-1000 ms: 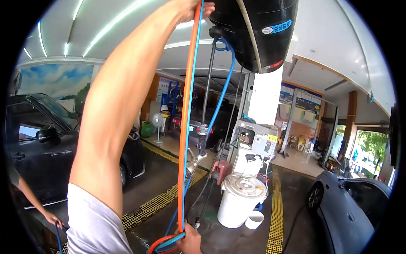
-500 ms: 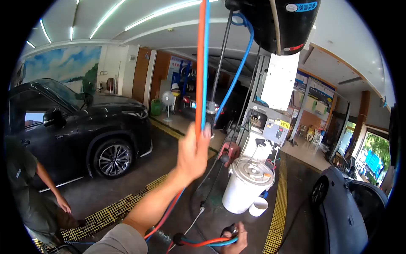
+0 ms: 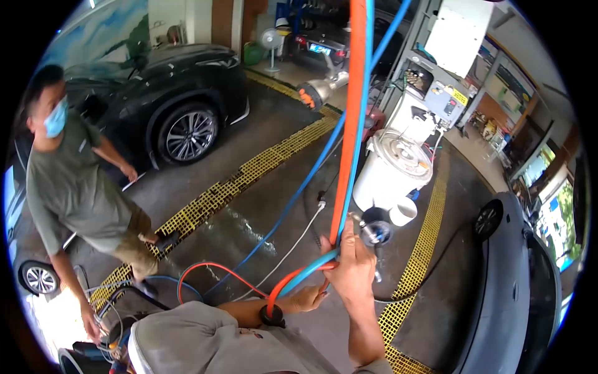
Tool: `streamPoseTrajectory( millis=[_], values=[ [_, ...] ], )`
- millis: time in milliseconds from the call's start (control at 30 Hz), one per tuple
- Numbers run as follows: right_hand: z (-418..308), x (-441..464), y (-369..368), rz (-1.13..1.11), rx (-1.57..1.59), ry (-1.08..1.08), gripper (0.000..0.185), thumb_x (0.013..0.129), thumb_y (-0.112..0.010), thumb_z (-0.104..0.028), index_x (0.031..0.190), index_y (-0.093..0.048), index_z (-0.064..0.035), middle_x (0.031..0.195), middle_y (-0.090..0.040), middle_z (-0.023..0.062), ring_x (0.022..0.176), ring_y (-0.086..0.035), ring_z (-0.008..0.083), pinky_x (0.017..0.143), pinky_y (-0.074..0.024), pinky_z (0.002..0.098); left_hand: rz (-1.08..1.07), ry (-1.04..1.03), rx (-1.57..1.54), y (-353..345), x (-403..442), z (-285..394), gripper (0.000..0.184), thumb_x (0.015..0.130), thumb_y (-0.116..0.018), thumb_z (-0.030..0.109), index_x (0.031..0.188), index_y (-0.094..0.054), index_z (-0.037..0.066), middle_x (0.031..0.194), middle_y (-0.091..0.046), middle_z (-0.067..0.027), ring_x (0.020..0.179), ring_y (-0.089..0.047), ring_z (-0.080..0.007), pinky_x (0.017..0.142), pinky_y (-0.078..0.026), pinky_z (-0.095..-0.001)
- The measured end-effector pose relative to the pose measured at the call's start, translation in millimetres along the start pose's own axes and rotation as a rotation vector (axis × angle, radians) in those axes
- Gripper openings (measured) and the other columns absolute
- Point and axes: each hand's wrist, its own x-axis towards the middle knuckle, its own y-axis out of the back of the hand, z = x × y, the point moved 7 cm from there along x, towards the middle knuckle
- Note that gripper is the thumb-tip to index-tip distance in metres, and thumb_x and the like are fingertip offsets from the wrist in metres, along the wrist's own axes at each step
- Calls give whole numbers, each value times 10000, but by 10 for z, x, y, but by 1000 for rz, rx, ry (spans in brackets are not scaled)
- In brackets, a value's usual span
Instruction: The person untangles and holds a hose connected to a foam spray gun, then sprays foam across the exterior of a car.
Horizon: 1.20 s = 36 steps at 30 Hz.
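My right hand [image 3: 352,265] is closed around a red hose [image 3: 350,124] and a light blue hose [image 3: 360,134], which run together down from the top of the view. Below the grip both hoses bend left in a loop toward a round black fitting [image 3: 272,315]. My left hand [image 3: 306,299] is curled low beside that loop, its fingers closed; what they hold is hidden. Just right of my right hand is a metal and black fitting [image 3: 376,234]. A metal nozzle with an orange tip [image 3: 321,90] hangs higher up, left of the hoses.
At the left a masked person [image 3: 81,181] stands by a black car [image 3: 168,106], one hand near cables. A lidded white bucket [image 3: 389,171] and small white tub [image 3: 403,212] stand right of the hoses. A grey car [image 3: 498,293] is at right; yellow grating [image 3: 430,237] crosses the floor.
The view has tilted down. My left hand has come down off the upright hoses to the loop; my right hand has risen onto them. The other person has come further into view.
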Motion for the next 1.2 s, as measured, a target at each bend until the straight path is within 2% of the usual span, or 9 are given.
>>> streamPoseTrajectory(
  millis=[133, 267, 333, 433, 567, 633, 700, 833, 1200],
  values=[
    [164, -173, -93, 51, 231, -245, 292, 784, -787, -61, 1043, -681, 23, 738, -659, 141, 589, -669, 264, 580, -529, 353, -37, -12, -46, 13, -66, 44, 212, 960, -629, 172, 1062, -547, 5, 701, -565, -152, 673, -600, -341, 646, -468, -450],
    [104, -263, 97, -19, 221, -280, 215, 801, -763, -49, 992, -685, 14, 728, -669, 149, 609, -679, 250, 592, -532, 347, -255, -18, 132, 721, 463, 763, 339, 949, -663, 201, 1209, -565, 6, 900, -648, -189, 842, -619, -337, 754, -491, -436],
    [117, -322, 128, 5, 132, -283, 171, 826, -720, -40, 983, -685, 19, 718, -664, 159, 601, -669, 273, 587, -526, 364, -347, -28, -644, 906, 510, 786, 345, 932, -666, 221, 1222, -616, 42, 1031, -670, -195, 929, -622, -328, 811, -495, -423],
    [281, -301, 275, 54, 81, -332, 143, 783, -709, -16, 914, -662, 17, 758, -639, 213, 628, -618, 411, 592, -493, 475, -914, 1, 51, 1396, 843, 755, 258, 895, -659, 105, 1131, -592, 25, 1018, -690, -195, 894, -660, -374, 765, -519, -465],
    [371, -297, 334, 64, 55, -295, 119, 764, -689, 8, 868, -634, 28, 719, -612, 210, 607, -608, 402, 586, -494, 480, -198, -41, 445, 2742, 2087, 1639, 245, 990, -573, 176, 1181, -612, 28, 992, -701, -141, 884, -698, -268, 798, -551, -397],
    [314, -252, 243, 25, 60, -235, 121, 747, -700, 3, 806, -595, 7, 671, -577, 183, 592, -596, 390, 574, -487, 482, 69, -222, -16, 3285, 2571, 2556, 229, 1001, -600, 263, 1023, -621, 36, 815, -637, -40, 799, -649, -169, 748, -543, -374],
    [247, -208, 140, -26, 120, -177, 149, 738, -729, -18, 816, -602, -4, 694, -593, 184, 598, -601, 388, 552, -484, 472, 107, -300, -337, 3554, 2915, 3520, 389, 1012, -592, 355, 1194, -632, 13, 1026, -714, -102, 921, -680, -174, 842, -561, -317],
    [259, -268, -161, -10, 290, -214, 187, 697, -749, -7, 835, -623, -21, 720, -613, 179, 619, -616, 363, 566, -499, 442, 151, -385, -253, 3756, 3353, 4357, 350, 1008, -591, 338, 1145, -637, 18, 969, -701, -91, 873, -669, -167, 794, -549, -315],
    [244, -326, -358, -34, 382, -245, 171, 746, -767, -43, 835, -624, -13, 719, -622, 164, 638, -616, 358, 590, -501, 439, 440, -425, 124, 4144, 3753, 4468, 267, 995, -587, 290, 1010, -653, 32, 812, -667, -58, 741, -638, -147, 663, -515, -307]
  ],
)
